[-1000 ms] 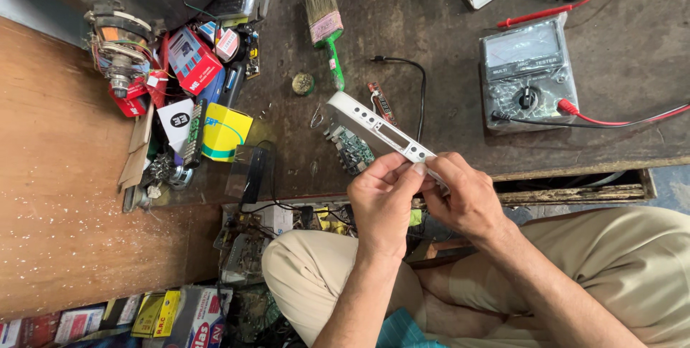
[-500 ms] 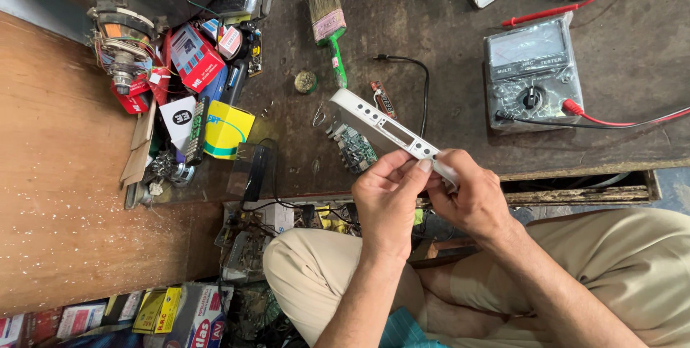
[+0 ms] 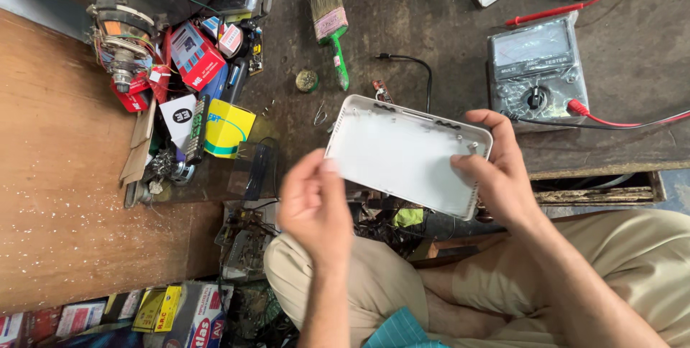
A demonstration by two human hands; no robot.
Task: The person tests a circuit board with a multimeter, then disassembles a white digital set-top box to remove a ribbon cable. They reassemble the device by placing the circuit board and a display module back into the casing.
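Head camera, looking down over a cluttered repair bench: I see the right hand [image 3: 503, 175] gripping a white plastic cover [image 3: 406, 154] by its right edge, thumb curled over the inner face and fingers wrapped behind the rim. The cover is held in the air above the bench's front edge and the person's lap, its hollow inside turned up toward me. The left hand [image 3: 316, 204] hangs just beside the cover's lower left corner, fingers loosely bent and blurred; I cannot tell whether a fingertip touches the rim, and it grasps nothing. On the dark bench [image 3: 431, 39] behind the cover lie a green-handled paintbrush [image 3: 330, 25] and an analog multimeter [image 3: 539, 68] with red and black leads. A heap of small boxes [image 3: 201, 82] sits to the left, beside a wooden board [image 3: 65, 197].
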